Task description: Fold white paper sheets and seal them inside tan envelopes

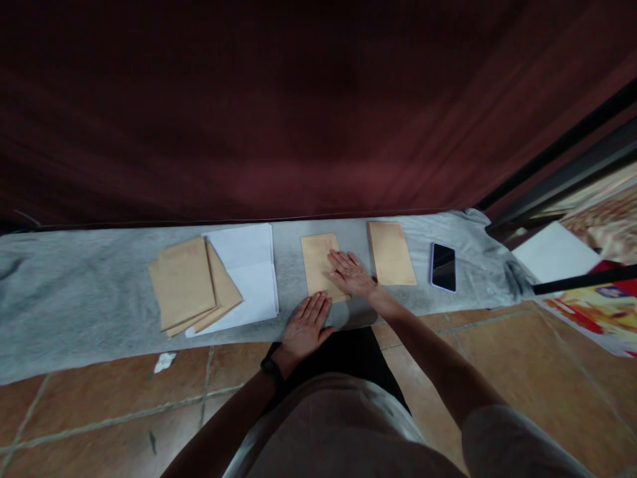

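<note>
A single brown paper envelope (315,260) lies in front of me on the grey cloth. My right hand (350,273) rests flat on its right side, fingers stretched out. At the envelope's lower left edge is my left hand (304,326), palm down with fingers extended, a dark band on its wrist. To the right, beside my right hand, sits a neat stack of brown envelopes (392,255). On the left, several more brown envelopes (186,282) are fanned out, partly covering white paper sheets (251,275).
The grey cloth (89,292) covers a long narrow surface against a dark red panel (298,133). A phone (442,267) lies at the right. Crumpled white paper (164,362) is on the tiled floor (119,385). Colourful printed packaging (597,309) stands far right.
</note>
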Action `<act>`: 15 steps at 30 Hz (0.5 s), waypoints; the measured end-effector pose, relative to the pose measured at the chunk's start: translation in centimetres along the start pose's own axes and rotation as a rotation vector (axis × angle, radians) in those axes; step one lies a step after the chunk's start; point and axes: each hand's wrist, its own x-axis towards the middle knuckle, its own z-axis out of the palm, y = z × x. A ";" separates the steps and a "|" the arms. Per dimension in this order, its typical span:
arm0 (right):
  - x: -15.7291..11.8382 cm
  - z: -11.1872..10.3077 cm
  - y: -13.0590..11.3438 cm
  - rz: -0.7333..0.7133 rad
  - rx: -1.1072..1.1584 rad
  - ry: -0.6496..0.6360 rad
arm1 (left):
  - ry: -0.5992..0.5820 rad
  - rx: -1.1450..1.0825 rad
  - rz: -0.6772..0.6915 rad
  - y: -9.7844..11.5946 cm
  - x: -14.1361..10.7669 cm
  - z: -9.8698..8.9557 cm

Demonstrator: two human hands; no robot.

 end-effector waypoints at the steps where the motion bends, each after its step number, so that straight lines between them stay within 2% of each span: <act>1: -0.7 -0.1 -0.1 -0.019 0.004 -0.003 | 0.000 -0.003 -0.002 0.0 0.0 0.0; 9: -5.7 -0.4 -1.9 -0.090 0.059 0.034 | -0.027 0.016 -0.001 0.1 0.0 -0.1; 15: -9.4 0.1 -6.1 -0.087 0.089 0.064 | -0.032 0.027 0.001 0.0 0.0 0.2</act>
